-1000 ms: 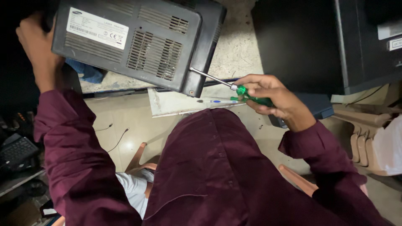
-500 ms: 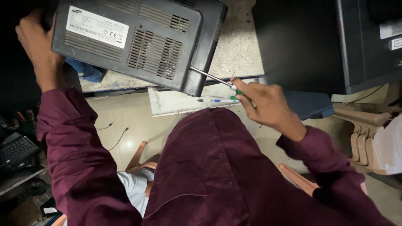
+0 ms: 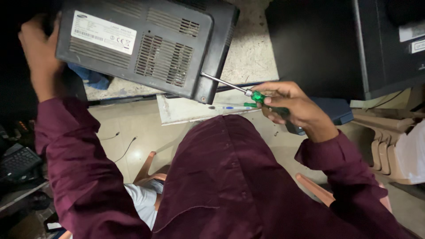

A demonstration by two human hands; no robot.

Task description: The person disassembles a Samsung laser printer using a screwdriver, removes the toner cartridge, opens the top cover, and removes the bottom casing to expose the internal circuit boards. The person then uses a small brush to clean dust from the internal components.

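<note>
Two maroon sleeves fill the near part of the view, one on each of my arms, with my maroon shirt front between them. Below my left sleeve lies one black keyboard (image 3: 17, 161), off in the dark at the edge.

My right hand (image 3: 294, 106) is curled tight around one screwdriver (image 3: 239, 90) with a green handle; its fingers are pressed together around the grip, and the single metal shaft runs up and left until its tip meets the lower corner of the machine. Just under the shaft lies one pen (image 3: 230, 107) on one pale sheet of board (image 3: 186, 110) that juts out from the bench edge.

One dark grey printer (image 3: 146, 44) sits tilted on the stone bench top (image 3: 250, 48), its back facing me: I count one white label near its upper left and two patches of vent slots, a larger one in the middle and a smaller one above it. My left hand (image 3: 40, 57) grips the printer's left edge, thumb side toward me, fingers wrapped behind the casing where I cannot see them. One blue cloth (image 3: 90, 77) peeks out beneath the printer.

Farther right stands one big black box (image 3: 327, 44), well apart from the printer.
</note>
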